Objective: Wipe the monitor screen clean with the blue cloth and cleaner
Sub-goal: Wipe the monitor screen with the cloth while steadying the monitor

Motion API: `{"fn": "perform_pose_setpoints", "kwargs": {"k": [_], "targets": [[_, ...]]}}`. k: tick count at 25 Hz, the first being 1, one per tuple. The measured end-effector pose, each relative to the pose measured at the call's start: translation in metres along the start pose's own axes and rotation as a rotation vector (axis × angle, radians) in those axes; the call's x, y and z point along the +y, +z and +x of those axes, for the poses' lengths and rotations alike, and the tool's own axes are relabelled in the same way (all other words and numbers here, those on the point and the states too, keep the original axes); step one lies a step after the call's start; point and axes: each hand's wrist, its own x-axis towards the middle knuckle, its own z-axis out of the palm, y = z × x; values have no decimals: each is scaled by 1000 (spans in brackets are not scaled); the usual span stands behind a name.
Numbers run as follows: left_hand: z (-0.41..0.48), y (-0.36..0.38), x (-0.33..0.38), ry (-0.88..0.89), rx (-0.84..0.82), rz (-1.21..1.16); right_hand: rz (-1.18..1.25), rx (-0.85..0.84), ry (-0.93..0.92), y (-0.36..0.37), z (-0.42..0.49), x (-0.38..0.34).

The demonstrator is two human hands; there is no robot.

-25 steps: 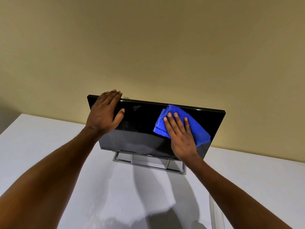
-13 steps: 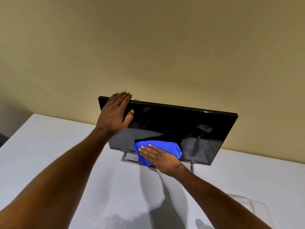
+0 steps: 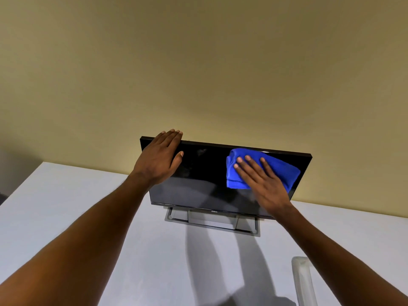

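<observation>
Blue cloth [image 3: 286,171] risen — upper-right screen [image 3: 205,173].

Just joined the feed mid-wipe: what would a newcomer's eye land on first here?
The blue cloth stands out most, pressed flat against the upper right of the black monitor by the right hand. The left hand lies open over the monitor's top left corner. The monitor stands on a white table against a tan wall.

Location: indoor desk workstation, office or home undetermined, indicated by a monitor [image 3: 203,173] on a stand [image 3: 212,224], a white table [image 3: 66,206] and a plain beige wall [image 3: 198,62].
</observation>
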Motion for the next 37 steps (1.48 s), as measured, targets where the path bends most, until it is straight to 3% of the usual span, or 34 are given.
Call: {"fn": "perform_pose_setpoints", "kwargs": {"k": [3, 9, 19, 28, 33, 37], "targets": [[-2, -4, -3, 36, -20, 12, 30, 65, 142, -6, 8, -14], [-22, -13, -42, 52, -14, 37, 123, 53, 199, -8, 51, -64], [-33, -17, -84, 55, 19, -173, 163, 95, 136, 0, 121, -136], [-34, -14, -89, 100, 67, -283, 217, 60, -185, 27, 165, -203], [-33, -10, -88, 78, 74, -289, 190, -23, -258, 42, 154, -220], [-33, -5, -83, 58, 114, -273, 64, -87, -473, 56, 118, -219]]}}
